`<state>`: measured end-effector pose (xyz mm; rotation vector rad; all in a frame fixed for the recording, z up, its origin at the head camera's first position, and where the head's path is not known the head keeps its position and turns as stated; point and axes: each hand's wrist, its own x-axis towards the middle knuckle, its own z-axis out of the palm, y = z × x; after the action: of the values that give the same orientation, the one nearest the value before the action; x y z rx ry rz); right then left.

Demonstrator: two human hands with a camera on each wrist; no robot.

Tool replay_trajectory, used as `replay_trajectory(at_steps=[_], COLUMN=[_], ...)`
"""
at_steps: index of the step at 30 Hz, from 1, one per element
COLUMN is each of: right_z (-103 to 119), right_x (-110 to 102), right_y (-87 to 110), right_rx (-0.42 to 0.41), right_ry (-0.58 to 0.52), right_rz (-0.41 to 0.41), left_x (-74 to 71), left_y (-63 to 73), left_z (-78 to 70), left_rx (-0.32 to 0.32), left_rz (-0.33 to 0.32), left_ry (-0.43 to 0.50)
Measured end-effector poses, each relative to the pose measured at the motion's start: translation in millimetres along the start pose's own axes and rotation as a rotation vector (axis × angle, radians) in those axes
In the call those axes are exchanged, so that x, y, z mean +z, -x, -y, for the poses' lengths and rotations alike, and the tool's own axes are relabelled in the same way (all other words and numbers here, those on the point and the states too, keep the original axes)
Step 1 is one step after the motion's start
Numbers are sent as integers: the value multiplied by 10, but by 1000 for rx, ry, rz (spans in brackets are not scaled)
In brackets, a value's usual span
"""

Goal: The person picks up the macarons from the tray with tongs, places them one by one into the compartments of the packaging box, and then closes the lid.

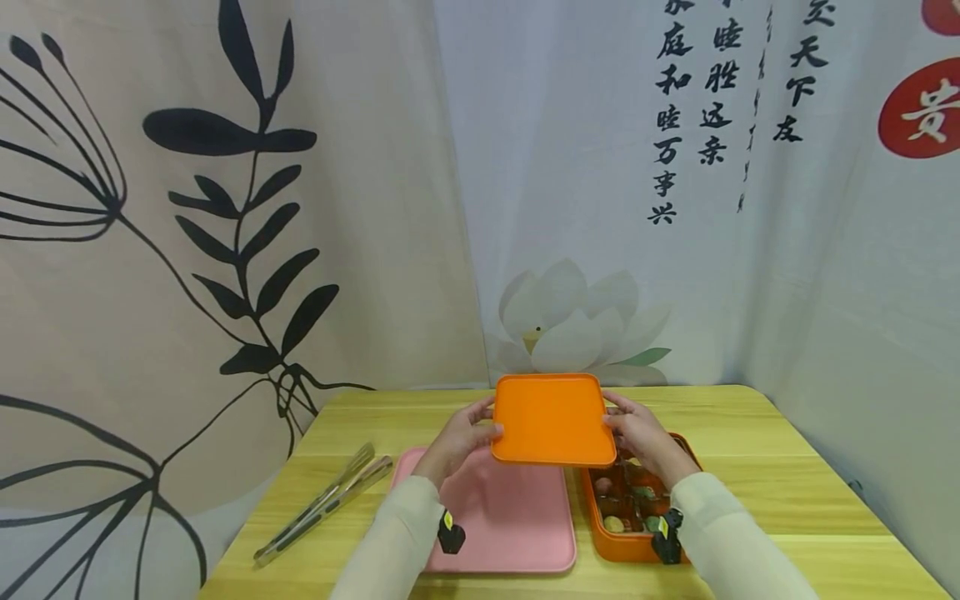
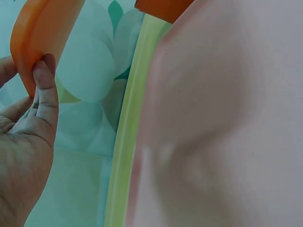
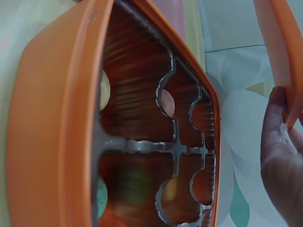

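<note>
Both hands hold an orange lid [image 1: 553,419] up in the air, above the back part of the pink tray [image 1: 517,533] and the orange box. My left hand [image 1: 461,440] pinches its left edge between thumb and fingers, as the left wrist view also shows. On the opposite edge, my right hand [image 1: 643,433] grips it the same way. Below the right forearm stands the orange box [image 1: 626,547], uncovered. Its dark divider [image 3: 179,149] splits it into several compartments, some with small round pieces such as a pink one [image 3: 167,103] and a green one [image 3: 101,196].
Metal tongs [image 1: 326,507] lie slantwise on the wooden table [image 1: 765,467], left of the pink tray. The box sits close to the tray's right side. A printed curtain [image 1: 390,208] hangs right behind the table's back edge.
</note>
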<state>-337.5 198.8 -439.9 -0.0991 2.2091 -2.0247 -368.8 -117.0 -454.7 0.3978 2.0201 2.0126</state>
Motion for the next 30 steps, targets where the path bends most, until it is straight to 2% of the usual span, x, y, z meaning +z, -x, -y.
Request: replay_trajectory(at_steps=[14,20,30], right_z=[41,49,61], right_x=[-95,-117,-103], right_y=[25,32,28], right_rx=[-26,-36,-41], right_ry=[-44,-29,-8], right_rz=[47,33,-21], left_x=[6,24,39], left_y=[-36,-25,-23], left_z=[-35,-55,-96], left_rx=[13,30,33], left_rz=[4,20,-32], left_ry=[0,-30,-77])
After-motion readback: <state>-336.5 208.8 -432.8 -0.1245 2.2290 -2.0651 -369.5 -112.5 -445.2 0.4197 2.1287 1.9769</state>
